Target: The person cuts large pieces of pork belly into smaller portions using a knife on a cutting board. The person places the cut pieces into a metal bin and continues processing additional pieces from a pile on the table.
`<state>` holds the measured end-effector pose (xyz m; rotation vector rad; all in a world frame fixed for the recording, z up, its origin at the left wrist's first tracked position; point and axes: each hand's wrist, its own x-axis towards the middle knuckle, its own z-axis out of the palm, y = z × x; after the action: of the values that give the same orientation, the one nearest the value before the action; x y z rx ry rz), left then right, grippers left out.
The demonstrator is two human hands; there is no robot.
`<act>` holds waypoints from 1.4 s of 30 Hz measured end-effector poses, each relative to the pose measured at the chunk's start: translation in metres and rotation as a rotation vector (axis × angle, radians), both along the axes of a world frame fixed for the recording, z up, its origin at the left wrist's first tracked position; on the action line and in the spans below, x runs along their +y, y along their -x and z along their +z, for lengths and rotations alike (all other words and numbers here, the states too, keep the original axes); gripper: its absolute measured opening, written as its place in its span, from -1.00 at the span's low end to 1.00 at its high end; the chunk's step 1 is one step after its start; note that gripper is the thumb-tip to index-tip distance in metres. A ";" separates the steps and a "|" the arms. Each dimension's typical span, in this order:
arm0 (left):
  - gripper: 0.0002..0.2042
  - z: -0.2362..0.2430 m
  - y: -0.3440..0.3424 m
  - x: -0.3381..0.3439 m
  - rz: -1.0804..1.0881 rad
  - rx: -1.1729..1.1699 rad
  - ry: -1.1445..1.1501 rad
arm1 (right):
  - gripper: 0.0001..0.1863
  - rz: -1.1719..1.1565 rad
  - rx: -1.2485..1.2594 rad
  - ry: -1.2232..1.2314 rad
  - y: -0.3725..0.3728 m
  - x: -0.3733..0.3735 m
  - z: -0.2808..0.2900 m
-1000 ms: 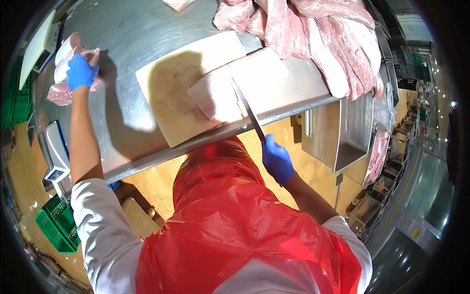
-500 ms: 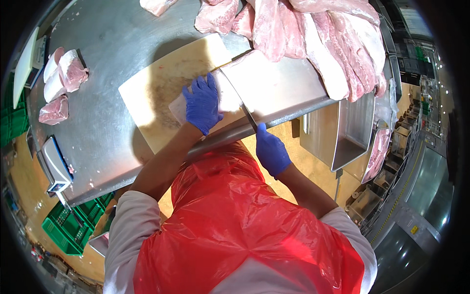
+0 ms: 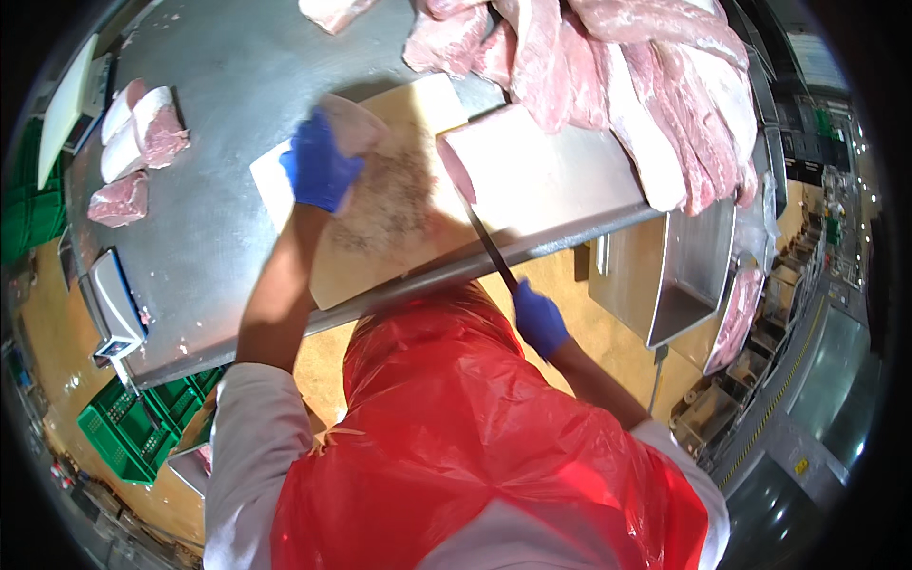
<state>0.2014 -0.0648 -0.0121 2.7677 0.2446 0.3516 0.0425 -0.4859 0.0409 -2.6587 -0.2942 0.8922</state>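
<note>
A tan floor (image 3: 613, 356) spreads below the stainless-steel worktable (image 3: 223, 76). Green plastic crates (image 3: 116, 432) sit at left, shiny metal panels (image 3: 836, 366) at lower right

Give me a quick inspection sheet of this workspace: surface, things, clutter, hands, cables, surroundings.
Surface: metal table, with a pale cutting board.
Things: knife at the cut end of a large meat piece, contact unclear; meat pile upper right; smaller pieces at left.
Clutter: white scale-like device at the table's left.
Hands: left hand grips a cut piece over the board; right hand holds the knife handle. Both gloved blue.
Cables: nothing seen.
Surroundings: green crate lower left; metal bin at right.
</note>
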 end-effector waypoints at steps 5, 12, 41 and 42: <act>-0.19 0.080 -0.016 0.157 0.487 0.248 -0.348 | -0.93 -0.237 -0.030 -0.043 0.065 -0.070 0.016; -0.82 -0.034 -0.095 -0.028 -0.306 -0.082 0.455 | -0.84 -0.774 -0.310 -0.299 0.032 -0.035 -0.011; -0.26 -0.009 -0.041 -0.188 -0.404 0.597 0.971 | -0.67 -0.863 -0.115 -1.399 -0.130 0.026 -0.078; -0.31 -0.021 -0.029 -0.181 -0.473 0.619 1.216 | -0.67 -0.860 -0.148 -1.457 -0.132 0.041 -0.065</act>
<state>0.2303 -0.2457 -0.0333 1.5545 -0.0658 -0.6033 0.1740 -0.4451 -0.0246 -1.2179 0.1585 0.0386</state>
